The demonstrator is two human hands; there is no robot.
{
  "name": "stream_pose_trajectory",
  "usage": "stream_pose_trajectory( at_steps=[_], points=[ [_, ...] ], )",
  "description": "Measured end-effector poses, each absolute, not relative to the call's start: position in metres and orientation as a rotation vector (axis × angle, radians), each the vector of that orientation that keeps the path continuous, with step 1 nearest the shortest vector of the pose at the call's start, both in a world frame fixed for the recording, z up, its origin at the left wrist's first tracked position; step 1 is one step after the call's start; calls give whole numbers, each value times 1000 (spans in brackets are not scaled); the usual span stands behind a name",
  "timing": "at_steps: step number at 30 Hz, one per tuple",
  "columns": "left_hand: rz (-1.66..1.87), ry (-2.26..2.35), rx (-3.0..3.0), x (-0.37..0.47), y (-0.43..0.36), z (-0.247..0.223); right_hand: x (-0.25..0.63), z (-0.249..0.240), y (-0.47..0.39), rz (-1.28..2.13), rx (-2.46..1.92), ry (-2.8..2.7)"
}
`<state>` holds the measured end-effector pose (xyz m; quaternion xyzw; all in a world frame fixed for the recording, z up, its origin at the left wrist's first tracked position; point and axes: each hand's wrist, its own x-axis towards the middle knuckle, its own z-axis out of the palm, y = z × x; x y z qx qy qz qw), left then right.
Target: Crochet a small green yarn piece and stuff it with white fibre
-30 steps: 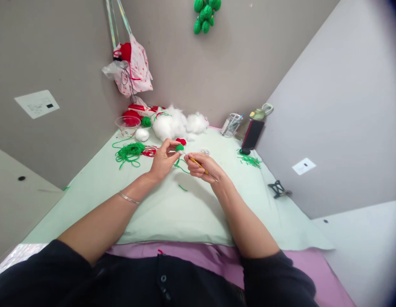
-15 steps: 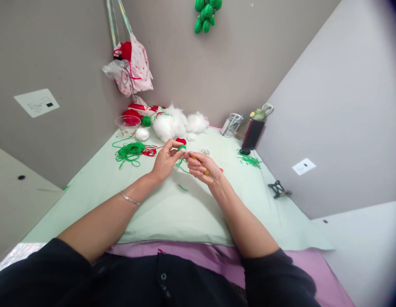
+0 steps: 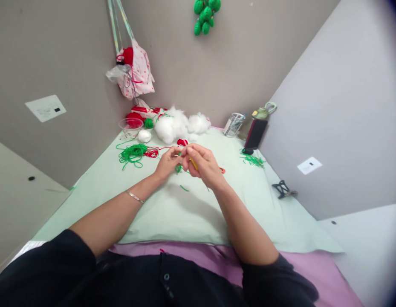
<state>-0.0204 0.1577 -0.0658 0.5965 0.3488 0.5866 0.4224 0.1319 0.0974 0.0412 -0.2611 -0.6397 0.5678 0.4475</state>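
Note:
Both hands meet over the middle of the pale green cloth. My left hand is closed, pinching a small green crochet piece that the fingers mostly hide. Green yarn hangs below it. My right hand is wrapped around a crochet hook with a yellow handle. The hook's thin metal rear end sticks out under the palm, while its tip is hidden at the left fingertips. Just beyond the hands lies a red crochet piece. A short green yarn snippet rests on the cloth nearer to me.
Green yarn lies tangled at left beside red yarn. White stuffing is heaped at the back near a clear plastic tub. At right stand a pen cup, a phone and a bottle; green scraps lie before them.
My right hand has turned over the work, its back now facing up, and covers more of the green piece. The left hand stays pinched on it. The view has shifted slightly.

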Motion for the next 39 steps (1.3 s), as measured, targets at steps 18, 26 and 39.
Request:
stream_pose_trajectory(
  at_steps=[18,26,39],
  points=[
    [1613,835,1378,-20,156,-45,141,4,133,1539,-935,-1580],
    [1588,827,1368,-19,153,-43,141,11,133,1675,-904,-1486],
    [1466,791,1288,-19,147,-33,125,1,121,993,-1112,-1724]
  ],
)
